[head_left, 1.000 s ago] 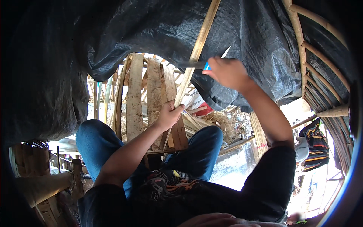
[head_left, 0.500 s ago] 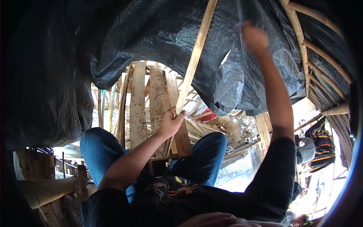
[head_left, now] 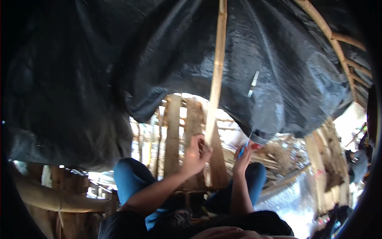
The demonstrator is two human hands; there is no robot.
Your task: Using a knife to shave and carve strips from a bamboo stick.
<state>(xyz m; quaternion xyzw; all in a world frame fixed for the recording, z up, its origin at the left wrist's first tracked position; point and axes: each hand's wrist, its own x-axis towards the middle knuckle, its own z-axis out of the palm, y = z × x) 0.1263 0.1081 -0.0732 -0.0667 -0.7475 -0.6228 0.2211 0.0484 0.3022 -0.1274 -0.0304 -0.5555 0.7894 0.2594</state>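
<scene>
If the knife (head_left: 241, 151) your right hand (head_left: 243, 160) clasps slips toward the strip (head_left: 217, 63), your left hand (head_left: 195, 158), pinching it, could get cut.

The strip (head_left: 217, 67) is held before the planks (head_left: 172, 139) by the left hand (head_left: 195, 159); to its right, the knife (head_left: 242, 150) is held by the right hand (head_left: 243, 160). The planks are flanked by the knees (head_left: 133, 181). Behind the strip, the tarp (head_left: 175, 51) is hung.
</scene>
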